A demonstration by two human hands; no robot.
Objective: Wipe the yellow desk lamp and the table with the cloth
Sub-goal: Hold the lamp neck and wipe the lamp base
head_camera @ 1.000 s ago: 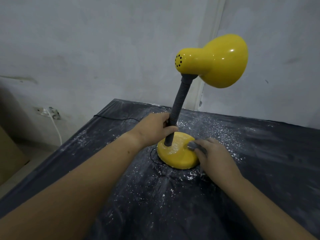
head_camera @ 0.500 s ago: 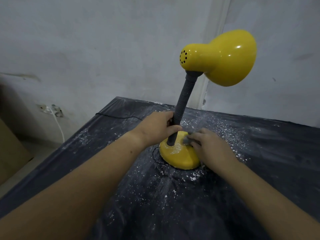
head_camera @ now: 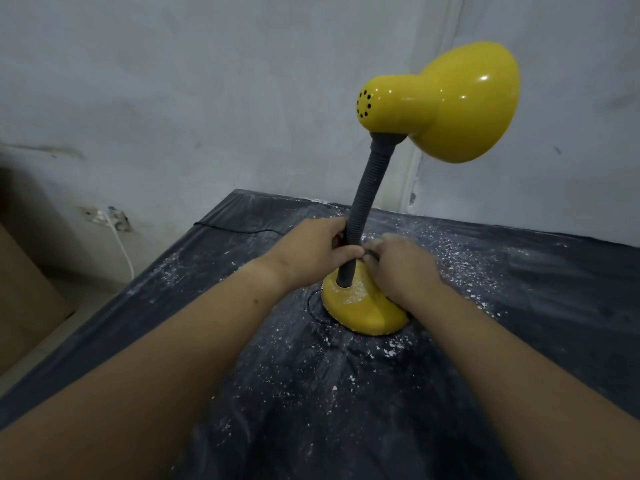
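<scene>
The yellow desk lamp stands on a dark table dusted with white powder. Its round yellow base still carries powder around the grey ribbed neck. My left hand grips the lower neck. My right hand presses a grey cloth against the top of the base beside the neck; only a sliver of cloth shows under the fingers. The two hands touch at the neck.
A black cord runs from the lamp over the table's far left edge. A wall socket with a white cable sits low on the left wall. A brown cardboard surface stands on the floor at left.
My right hand has slid the cloth up the base from its right side towards the neck, until it meets the left hand. The left hand has kept its grip on the neck.
</scene>
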